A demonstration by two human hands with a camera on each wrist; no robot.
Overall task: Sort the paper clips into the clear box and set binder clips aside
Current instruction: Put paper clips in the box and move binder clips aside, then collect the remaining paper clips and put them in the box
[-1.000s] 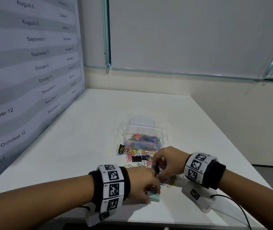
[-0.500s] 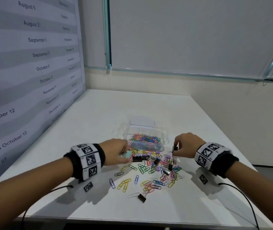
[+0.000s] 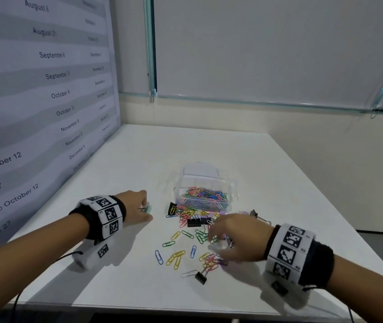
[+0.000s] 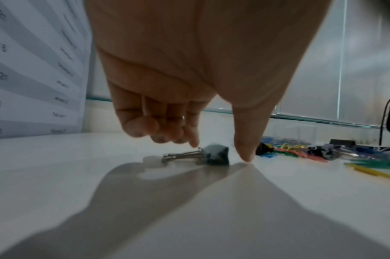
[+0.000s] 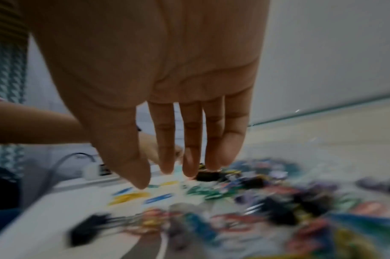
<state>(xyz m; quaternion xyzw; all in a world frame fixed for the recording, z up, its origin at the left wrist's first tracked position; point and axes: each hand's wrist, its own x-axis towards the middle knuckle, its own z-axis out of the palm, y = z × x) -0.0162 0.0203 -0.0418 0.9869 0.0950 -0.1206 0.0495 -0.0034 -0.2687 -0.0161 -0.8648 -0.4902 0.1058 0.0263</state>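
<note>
Released, mint binder clip (image 4: 216, 154) lies on table (image 3: 139, 159).

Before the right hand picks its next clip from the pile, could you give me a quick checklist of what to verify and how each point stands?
1. Right hand free to pick: ok, fingers straight over the pile, holding nothing.
2. Mint binder clip set aside: ok, it lies on the table, left of the pile.
3. Left hand clear of that clip: cannot tell, its fingertips hang right at the wire handles.
4. Clear box open and reachable: ok, no lid on it, paper clips inside.
5. Binder clips left in the pile: not ok, a black binder clip lies at the near edge, with others in the pile.
</note>
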